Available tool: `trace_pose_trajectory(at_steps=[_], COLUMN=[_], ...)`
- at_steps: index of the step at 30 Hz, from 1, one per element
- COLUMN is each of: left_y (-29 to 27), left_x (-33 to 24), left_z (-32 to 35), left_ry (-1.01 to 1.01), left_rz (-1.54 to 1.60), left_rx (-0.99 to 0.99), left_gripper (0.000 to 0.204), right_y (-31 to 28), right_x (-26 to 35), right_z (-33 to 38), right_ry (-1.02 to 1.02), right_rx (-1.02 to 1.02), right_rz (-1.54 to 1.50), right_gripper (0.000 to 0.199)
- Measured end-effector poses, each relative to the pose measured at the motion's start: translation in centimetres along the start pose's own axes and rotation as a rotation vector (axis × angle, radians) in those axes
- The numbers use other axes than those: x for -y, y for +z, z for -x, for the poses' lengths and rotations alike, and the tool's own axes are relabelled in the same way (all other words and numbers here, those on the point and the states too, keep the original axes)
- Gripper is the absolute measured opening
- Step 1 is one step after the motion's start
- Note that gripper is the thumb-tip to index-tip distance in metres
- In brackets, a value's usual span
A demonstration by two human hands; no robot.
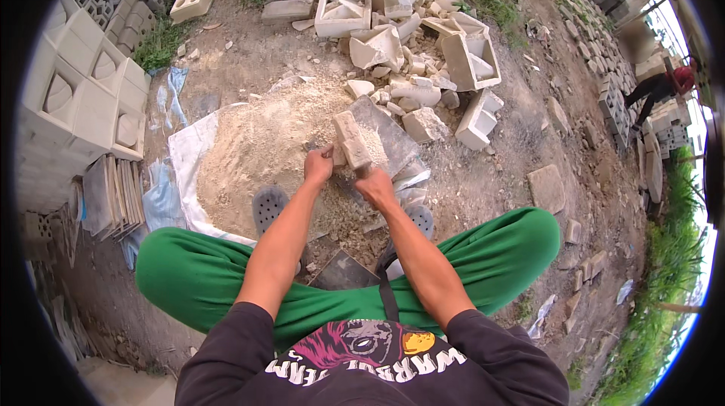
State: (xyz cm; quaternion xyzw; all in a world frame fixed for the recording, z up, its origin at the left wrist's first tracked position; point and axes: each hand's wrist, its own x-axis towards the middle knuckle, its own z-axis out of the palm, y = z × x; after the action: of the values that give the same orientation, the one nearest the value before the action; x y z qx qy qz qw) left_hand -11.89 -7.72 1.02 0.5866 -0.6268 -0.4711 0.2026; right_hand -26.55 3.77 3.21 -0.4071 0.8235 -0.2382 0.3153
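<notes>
A dusty tan oblong block (pixel 352 138) is tilted over the heap of pale crushed stone (pixel 260 142) between my feet. The closed fingers of my right hand (pixel 375 187) are at its near end, where a short dark part shows; whether that is a handle I cannot tell. Just left of the block, my left hand (pixel 319 164) is closed, with a small dark bit showing at its fingertips. What it grips is mostly hidden. Under the heap lies a white sack sheet (pixel 190 168), and a dark flat slab (pixel 393 130) lies at its right.
Broken cream blocks and rubble (pixel 408 66) pile up ahead. Stacked pale vent blocks (pixel 94 81) stand at left, above thin leaning boards (pixel 113 194). A dark square plate (pixel 343 270) lies between my feet. Far right, a person (pixel 664 85) bends near grey blocks.
</notes>
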Motion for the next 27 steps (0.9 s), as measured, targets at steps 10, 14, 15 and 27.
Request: trace_pose_trajectory(at_steps=[10, 14, 15, 27], left_y=[-0.9, -0.5, -0.6, -1.7], left_x=[1.6, -0.5, -0.4, -0.1], left_z=[-0.5, -0.2, -0.1, 0.4], left_ry=[-0.026, -0.092, -0.073, -0.103], left_rz=[-0.048, -0.035, -0.055, 0.010], left_rx=[0.055, 0.117, 0.063, 0.075], left_gripper=[0.047, 0.047, 0.047, 0.046], right_y=[-4.4, -0.7, -1.0, -1.5], right_x=[5.8, 1.6, 1.0, 6.0], right_z=[-0.3, -0.1, -0.1, 0.1], right_ry=[-0.103, -0.001, 0.109, -0.125], right_rx=[-0.273, -0.177, 0.034, -0.158], right_rz=[-0.195, -0.031, 0.083, -0.116], right_gripper=[0.027, 0.032, 0.033, 0.038])
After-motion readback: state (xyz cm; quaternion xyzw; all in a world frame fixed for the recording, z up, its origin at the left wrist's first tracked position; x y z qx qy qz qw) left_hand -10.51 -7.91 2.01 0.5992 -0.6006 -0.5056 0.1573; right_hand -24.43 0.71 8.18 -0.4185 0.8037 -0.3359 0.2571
